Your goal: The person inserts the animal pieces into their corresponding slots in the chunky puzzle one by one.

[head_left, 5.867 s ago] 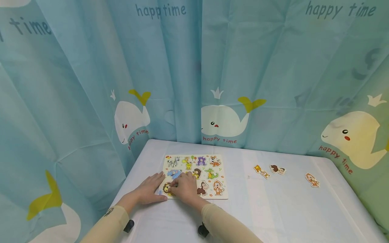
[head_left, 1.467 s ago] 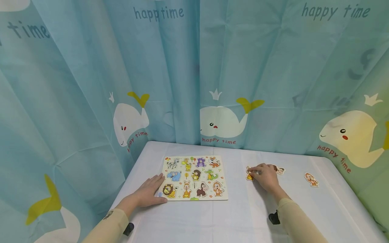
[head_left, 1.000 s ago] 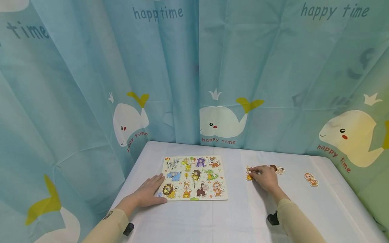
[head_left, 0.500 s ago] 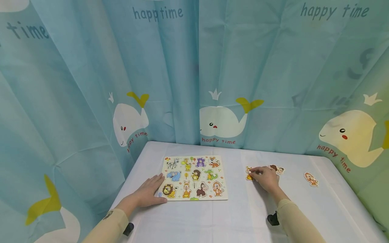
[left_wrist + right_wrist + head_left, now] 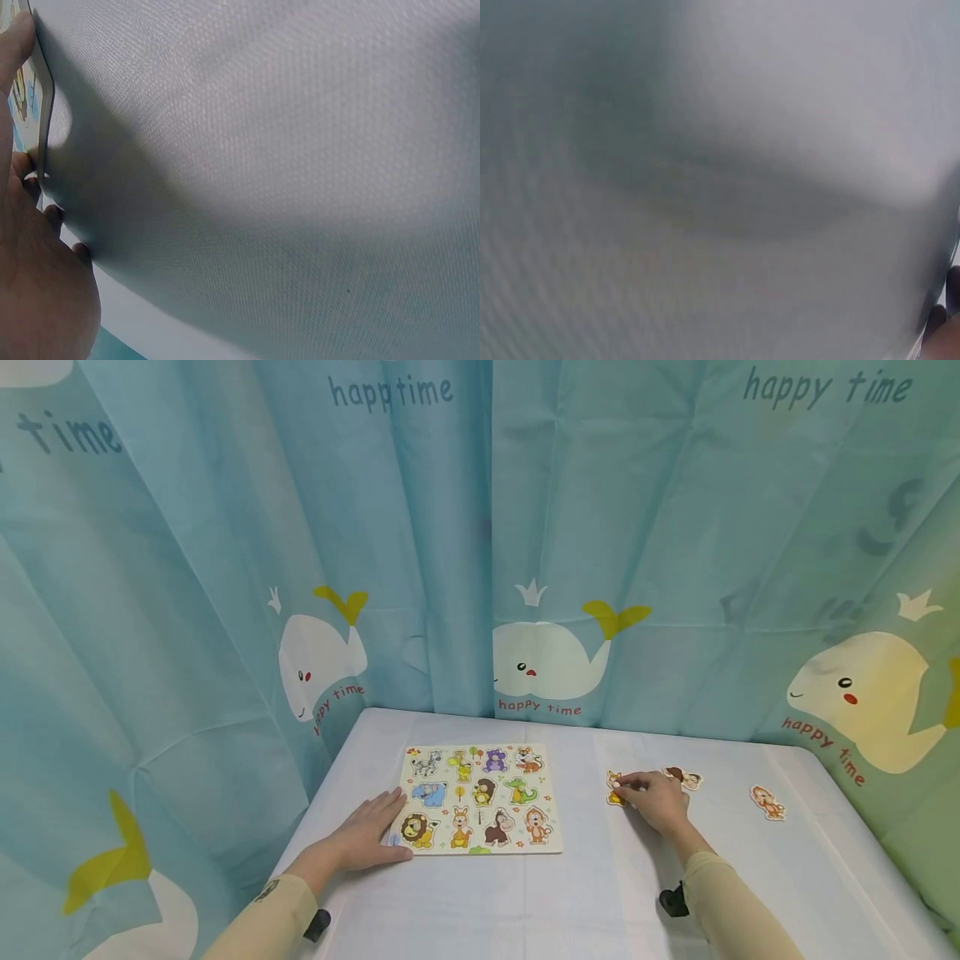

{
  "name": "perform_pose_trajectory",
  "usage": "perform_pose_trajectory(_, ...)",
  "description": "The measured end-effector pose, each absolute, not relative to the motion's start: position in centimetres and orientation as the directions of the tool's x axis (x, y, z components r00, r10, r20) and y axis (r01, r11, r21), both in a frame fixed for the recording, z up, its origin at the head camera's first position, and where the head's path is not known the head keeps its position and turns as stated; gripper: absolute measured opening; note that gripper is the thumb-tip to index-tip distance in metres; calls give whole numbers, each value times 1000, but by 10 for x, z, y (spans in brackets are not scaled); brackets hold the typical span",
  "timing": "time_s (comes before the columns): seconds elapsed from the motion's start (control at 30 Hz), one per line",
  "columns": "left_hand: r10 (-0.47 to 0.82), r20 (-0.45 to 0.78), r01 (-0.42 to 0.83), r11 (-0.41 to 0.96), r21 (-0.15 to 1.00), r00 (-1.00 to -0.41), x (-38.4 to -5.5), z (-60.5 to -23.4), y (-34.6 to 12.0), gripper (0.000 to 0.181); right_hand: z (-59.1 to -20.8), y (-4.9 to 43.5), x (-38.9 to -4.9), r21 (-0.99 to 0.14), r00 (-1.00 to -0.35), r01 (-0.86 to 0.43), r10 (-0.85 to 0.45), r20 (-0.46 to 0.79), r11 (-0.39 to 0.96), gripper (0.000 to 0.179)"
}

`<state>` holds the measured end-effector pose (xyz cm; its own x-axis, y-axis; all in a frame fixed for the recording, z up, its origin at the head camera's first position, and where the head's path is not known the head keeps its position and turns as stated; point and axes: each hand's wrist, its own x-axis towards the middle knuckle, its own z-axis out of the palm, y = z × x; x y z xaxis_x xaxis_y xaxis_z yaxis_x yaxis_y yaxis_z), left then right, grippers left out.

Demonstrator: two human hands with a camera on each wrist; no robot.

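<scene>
In the head view, my right hand (image 5: 660, 802) pinches a kangaroo puzzle piece (image 5: 614, 798) between thumb and fingertips. The piece stands head-away on the table, partly covered by the fingers. To the left lies a flat animal puzzle board (image 5: 442, 852) showing rows of animals such as a zebra, an elephant and a lion. My left hand (image 5: 365, 833) rests at the board's left edge, fingers extended and thumb along the near corner. The left wrist view shows that hand (image 5: 45, 285) beside the board's edge (image 5: 46, 112). Only fingertips appear in the right wrist view.
A brown gorilla piece (image 5: 684, 779) lies just behind my right hand, partly hidden. Farther right is a monkey piece (image 5: 768, 803). A white cloth covers the table (image 5: 570, 910); blue whale-print curtains (image 5: 420, 568) hang along its back and left.
My right hand has gone from the board to the kangaroo piece on the right. That piece has turned upright and shifted slightly left. Over the last second both hands stay nearly still.
</scene>
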<state>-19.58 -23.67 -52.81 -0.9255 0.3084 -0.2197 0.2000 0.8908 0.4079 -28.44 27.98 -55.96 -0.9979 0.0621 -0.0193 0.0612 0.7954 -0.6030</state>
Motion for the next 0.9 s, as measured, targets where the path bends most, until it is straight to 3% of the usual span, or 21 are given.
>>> perform_pose_trajectory(0.9,318,-212,212,889,406,-924,-196,-529,-237,102,-554,275,-283,-606,-995,94,82,-48,790,24)
